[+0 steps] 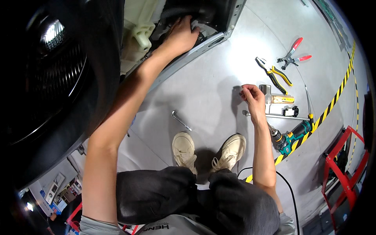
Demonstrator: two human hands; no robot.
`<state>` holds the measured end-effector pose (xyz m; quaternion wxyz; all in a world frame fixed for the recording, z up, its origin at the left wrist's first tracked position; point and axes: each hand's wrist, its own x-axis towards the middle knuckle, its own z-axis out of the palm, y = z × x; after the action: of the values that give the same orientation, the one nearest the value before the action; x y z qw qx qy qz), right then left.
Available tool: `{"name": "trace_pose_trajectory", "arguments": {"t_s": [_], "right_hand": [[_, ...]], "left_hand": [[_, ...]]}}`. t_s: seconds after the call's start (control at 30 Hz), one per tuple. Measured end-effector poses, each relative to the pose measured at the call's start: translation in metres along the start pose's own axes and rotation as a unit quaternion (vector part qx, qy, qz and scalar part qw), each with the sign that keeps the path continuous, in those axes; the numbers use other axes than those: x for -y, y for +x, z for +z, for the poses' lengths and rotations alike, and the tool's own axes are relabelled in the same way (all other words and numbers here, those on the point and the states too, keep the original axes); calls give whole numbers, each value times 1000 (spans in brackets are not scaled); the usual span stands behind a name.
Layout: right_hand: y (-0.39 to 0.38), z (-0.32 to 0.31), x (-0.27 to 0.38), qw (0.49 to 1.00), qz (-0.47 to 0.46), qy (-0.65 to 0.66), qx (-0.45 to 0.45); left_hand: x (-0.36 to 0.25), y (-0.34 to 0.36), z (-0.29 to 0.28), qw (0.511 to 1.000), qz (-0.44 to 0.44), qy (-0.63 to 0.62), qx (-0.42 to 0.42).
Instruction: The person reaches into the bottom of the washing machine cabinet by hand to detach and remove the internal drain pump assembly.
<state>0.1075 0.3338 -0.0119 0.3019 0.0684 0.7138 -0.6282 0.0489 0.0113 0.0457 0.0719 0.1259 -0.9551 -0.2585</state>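
Observation:
My left hand (182,36) reaches into the open underside of a large appliance with a dark round door (58,78). Its fingers bend down among dark parts beside a pale plastic housing (141,36), and their tips are hidden. A metal frame rail (207,42) runs just beneath that wrist. Over the floor to the right hovers my right hand (253,98), its fingertips pinched together; whatever lies in the pinch, if anything, is too small to make out. Closest to it is a hammer (268,94) with a yellow-marked handle.
Yellow-black pliers (274,74), red-handled pliers (290,58), a long metal bar tool (288,116), a screwdriver (308,100) and a green cordless drill (290,139) lie at right. A small wrench (181,120) rests before my shoes (184,149). Striped floor tape (333,102) and a red frame (341,172) lie beyond.

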Motion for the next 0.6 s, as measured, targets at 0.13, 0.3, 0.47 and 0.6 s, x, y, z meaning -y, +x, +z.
{"name": "trace_pose_trajectory", "arguments": {"t_s": [0.13,0.3,0.47,0.6], "right_hand": [[-1,-4,-1,1000,10,8,-7],[-5,-2,0,999,10,32,-10],[-5,-3,-3,999,21,35,-17],[-2,-4,-4,1000,15,21,-12]], "left_hand": [[-14,34,11,983,-137,-44,110],[-3,43,15,970,-149,-169,92],[-2,41,15,917,-204,-324,117],[-2,40,16,884,-244,-382,115]]}}
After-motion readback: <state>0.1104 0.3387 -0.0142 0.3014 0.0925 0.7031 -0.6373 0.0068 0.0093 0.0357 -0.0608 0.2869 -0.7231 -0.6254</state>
